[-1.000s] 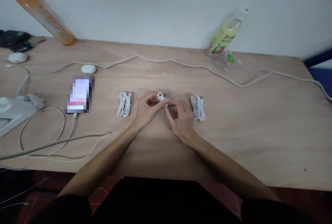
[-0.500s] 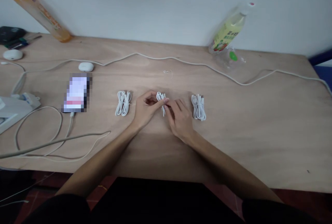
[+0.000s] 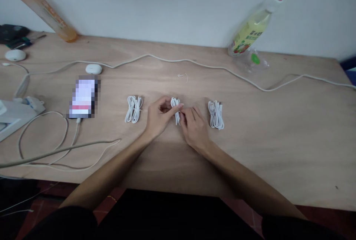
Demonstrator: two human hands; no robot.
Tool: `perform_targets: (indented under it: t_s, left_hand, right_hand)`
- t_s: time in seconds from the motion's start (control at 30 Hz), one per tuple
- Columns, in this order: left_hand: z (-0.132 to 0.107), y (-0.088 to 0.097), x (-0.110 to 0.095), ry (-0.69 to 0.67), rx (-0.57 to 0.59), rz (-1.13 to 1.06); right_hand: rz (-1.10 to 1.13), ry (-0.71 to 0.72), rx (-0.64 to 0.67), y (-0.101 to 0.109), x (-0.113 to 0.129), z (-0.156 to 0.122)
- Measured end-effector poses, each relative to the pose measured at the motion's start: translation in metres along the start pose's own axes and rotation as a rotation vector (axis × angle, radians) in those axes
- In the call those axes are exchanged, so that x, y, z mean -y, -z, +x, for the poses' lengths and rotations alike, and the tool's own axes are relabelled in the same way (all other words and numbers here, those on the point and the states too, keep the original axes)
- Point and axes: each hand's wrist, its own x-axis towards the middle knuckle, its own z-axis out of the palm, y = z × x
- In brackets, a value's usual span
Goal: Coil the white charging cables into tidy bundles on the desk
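Note:
Both my hands meet at the middle of a wooden table [image 3: 278, 151], over a small white coiled cable [image 3: 175, 107]. My left hand [image 3: 159, 117] pinches the coil from the left with thumb and fingers closed on it. From the right, my right hand [image 3: 194, 126] grips its lower part, fingers curled. Two more white bundled cables lie flat on the table: one to the left [image 3: 133, 109] and one to the right [image 3: 216, 114], each a short way from my hands.
A phone [image 3: 83, 98] with a plugged cord lies at the left, beside white earbud cases [image 3: 93, 69] and a white charger [image 3: 16, 111]. A long white cord [image 3: 211, 68] crosses the table's back. An orange bottle [image 3: 41, 6] and a yellow-green bottle [image 3: 251, 28] stand by the wall.
The coil between my hands went from a loose loop to a longer, upright bundle. My hands stayed at the same spot; the view shifted slightly.

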Motion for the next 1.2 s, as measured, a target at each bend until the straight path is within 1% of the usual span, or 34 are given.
perform_targets:
  t_s: [0.1,0.2,0.3,0.43,0.57,0.63,0.7,0.77,0.9,1.07,1.2]
  left_hand:
    - [0.000,0.000,0.001,0.007,0.003,0.000]
    - [0.000,0.000,0.002,0.018,0.031,-0.004]
    - [0.000,0.000,0.002,0.019,0.052,-0.007]
    - [-0.001,0.000,0.000,0.007,0.052,-0.006]
    - [0.000,0.000,-0.001,0.003,0.044,-0.005]
    - [0.000,0.000,-0.002,0.009,0.043,-0.008]
    - [0.000,0.000,-0.002,0.024,0.043,-0.013]
    - [0.000,0.000,-0.003,0.042,0.041,-0.013]
    - [0.001,0.002,-0.004,0.055,0.024,-0.005]
    - [0.001,0.002,-0.003,0.046,0.005,0.001]
    - [0.001,0.002,-0.003,0.043,0.014,0.006]
  right_hand:
    - [-0.008,-0.014,0.004,-0.001,0.000,0.000]
    - [0.000,-0.041,0.018,-0.001,0.001,-0.001]
    - [0.074,-0.081,0.033,0.000,0.001,-0.001]
    - [0.287,-0.204,0.062,0.006,0.000,0.003]
    - [0.576,-0.368,0.142,0.011,-0.001,0.009]
    - [0.689,-0.418,0.173,0.012,-0.001,0.012]
    - [0.744,-0.441,0.177,0.013,0.000,0.013]
    - [0.736,-0.443,0.160,0.014,0.002,0.014]
    - [0.636,-0.420,0.096,0.013,0.007,0.010]
    - [0.509,-0.334,0.034,0.009,0.010,0.004]
    - [0.408,-0.263,0.012,0.007,0.008,0.001]
